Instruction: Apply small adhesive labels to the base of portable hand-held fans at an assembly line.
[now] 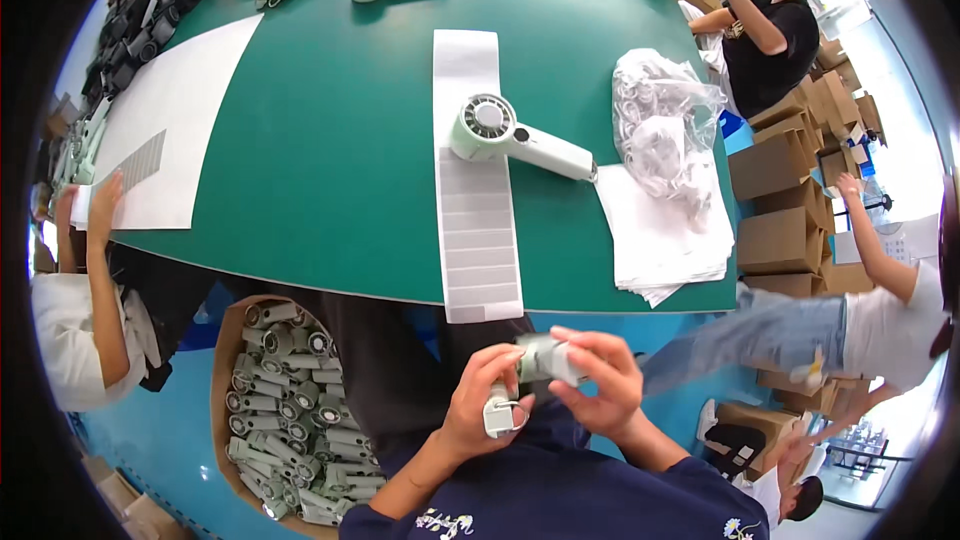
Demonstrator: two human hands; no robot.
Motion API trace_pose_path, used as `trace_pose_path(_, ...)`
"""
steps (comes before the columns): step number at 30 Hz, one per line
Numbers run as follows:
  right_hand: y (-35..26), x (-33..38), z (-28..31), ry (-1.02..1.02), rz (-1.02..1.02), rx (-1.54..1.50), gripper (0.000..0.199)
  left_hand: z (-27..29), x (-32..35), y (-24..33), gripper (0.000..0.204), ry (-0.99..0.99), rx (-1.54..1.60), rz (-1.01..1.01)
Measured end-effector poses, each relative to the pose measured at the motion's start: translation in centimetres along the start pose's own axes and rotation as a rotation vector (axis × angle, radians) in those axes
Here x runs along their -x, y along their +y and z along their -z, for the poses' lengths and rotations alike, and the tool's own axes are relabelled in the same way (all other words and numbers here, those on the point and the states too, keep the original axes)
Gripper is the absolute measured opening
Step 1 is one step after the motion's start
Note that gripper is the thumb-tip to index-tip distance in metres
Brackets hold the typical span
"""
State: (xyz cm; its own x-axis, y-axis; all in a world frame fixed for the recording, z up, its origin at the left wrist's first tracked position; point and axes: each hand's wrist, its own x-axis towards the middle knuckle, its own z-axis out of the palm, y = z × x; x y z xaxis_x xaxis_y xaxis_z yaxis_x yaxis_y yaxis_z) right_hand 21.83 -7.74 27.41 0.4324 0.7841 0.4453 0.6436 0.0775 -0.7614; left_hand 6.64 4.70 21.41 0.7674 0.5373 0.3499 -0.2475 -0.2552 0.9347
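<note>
Hands [612,388] close together, pale handheld fan [548,358] gripped between them.

readable text: none I can make out, tbh | long white label strip [480,240] on the table [330,130]: grey rows, any print too small | white sheet [195,105], left: grey patch, same deal | pale panel [897,243], far right: faint marks, illegible

Brown cardboard boxes [778,240] are standing in the frame's right side. At upper right, a black-shirted person [775,58] is holding one arm up.
</note>
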Motion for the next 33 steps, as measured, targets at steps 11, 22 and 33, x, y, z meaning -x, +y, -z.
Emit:
trace_pose_path(11,1.1,0.1,-1.3,-0.056,0.154,0.067,0.037,-2.0,2.7,-3.2,0.038,-0.038,-0.127,-0.142)
trace_pose_path(22,2.8,-1.0,-4.3,-0.092,0.063,-0.081,0.041,-1.5,1.5,-4.6,0.059,-0.024,-0.224,-0.188)
trace_pose_path(33,2.6,-3.8,-2.7,0.056,0.058,-0.018,0.029,-2.1,2.0,-5.3,0.050,0.058,-0.171,-0.285)
